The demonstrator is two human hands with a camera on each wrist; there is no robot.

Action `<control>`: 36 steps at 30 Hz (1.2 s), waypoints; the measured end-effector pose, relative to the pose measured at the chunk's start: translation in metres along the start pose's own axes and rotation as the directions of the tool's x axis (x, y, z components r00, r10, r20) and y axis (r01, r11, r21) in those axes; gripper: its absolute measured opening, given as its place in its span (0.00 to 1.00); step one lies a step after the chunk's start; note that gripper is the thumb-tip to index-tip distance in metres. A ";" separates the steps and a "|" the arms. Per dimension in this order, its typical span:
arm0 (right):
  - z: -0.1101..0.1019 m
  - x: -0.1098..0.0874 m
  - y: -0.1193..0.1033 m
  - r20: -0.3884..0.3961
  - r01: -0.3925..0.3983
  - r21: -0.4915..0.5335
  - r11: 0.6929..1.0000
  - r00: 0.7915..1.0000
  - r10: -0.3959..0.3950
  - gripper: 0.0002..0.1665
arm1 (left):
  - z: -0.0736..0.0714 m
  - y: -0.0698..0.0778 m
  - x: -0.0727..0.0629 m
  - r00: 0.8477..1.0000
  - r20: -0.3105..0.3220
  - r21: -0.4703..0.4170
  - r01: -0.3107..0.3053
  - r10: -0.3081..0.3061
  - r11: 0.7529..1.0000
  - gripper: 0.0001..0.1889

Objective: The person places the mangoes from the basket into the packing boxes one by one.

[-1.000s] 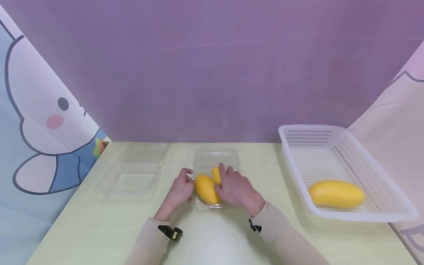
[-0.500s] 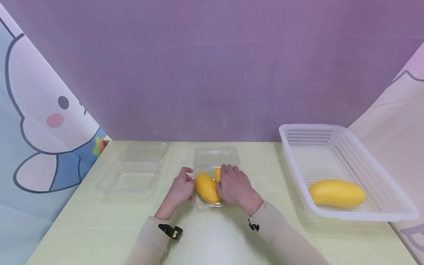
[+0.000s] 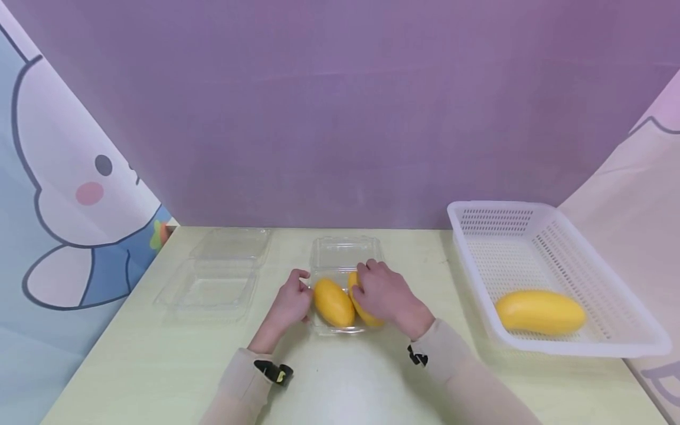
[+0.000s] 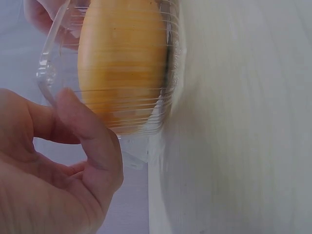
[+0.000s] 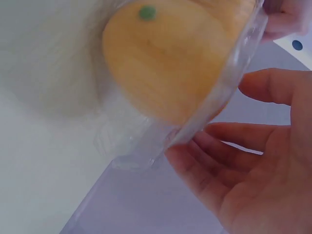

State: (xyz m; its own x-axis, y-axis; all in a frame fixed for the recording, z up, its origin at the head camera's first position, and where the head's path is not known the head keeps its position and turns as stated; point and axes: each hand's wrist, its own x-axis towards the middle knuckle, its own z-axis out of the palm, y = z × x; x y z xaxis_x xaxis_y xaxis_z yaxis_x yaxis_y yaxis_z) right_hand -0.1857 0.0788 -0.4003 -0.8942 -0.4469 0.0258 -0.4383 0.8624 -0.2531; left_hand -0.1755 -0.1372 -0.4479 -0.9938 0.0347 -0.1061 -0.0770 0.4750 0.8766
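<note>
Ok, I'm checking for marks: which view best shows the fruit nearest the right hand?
The right wrist view: the fruit appears close up, green spot visible. Head view: partly hidden by the right hand. Left wrist: not clearly visible.

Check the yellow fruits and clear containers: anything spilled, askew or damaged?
Nothing stands out: two yellow fruits sit in the right-hand container, another fruit lies in the white basket, and no spill or damage shows.

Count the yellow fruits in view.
3: left fruit and right fruit in the middle clear container, the latter partly hidden by the right hand; third fruit in the white basket.
</note>
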 end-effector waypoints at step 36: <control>0.011 0.022 0.065 -0.045 -0.269 0.411 0.871 0.948 0.314 0.36 | 0.000 -0.001 0.001 1.000 0.000 -0.006 -0.011 0.011 1.000 0.24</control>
State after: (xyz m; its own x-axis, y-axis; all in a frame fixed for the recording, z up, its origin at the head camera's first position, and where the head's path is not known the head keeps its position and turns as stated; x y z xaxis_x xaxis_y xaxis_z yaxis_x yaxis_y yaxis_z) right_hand -0.2330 0.1218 -0.4267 -0.9897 -0.1427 -0.0117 -0.1042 0.7738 -0.6248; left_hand -0.1761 -0.1378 -0.4491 -0.9945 0.0401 -0.0964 -0.0665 0.4689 0.8807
